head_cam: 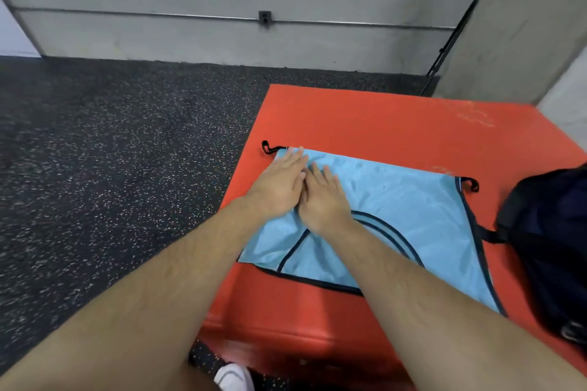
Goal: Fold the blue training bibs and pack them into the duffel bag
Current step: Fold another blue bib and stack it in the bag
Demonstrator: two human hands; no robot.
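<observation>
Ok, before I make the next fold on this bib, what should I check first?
1. Bib lies on the mat: ok.
2. Left hand and right hand flat on the bib, side by side near its far left corner: ok.
3. Fabric smooth: not ok, small ripples show across the middle.
4. Loops at the far corners lie clear of the fabric: ok.
5. Bag close by, on the mat's right side: ok.
6. Bag open and ready: cannot tell, its opening is not in view.
</observation>
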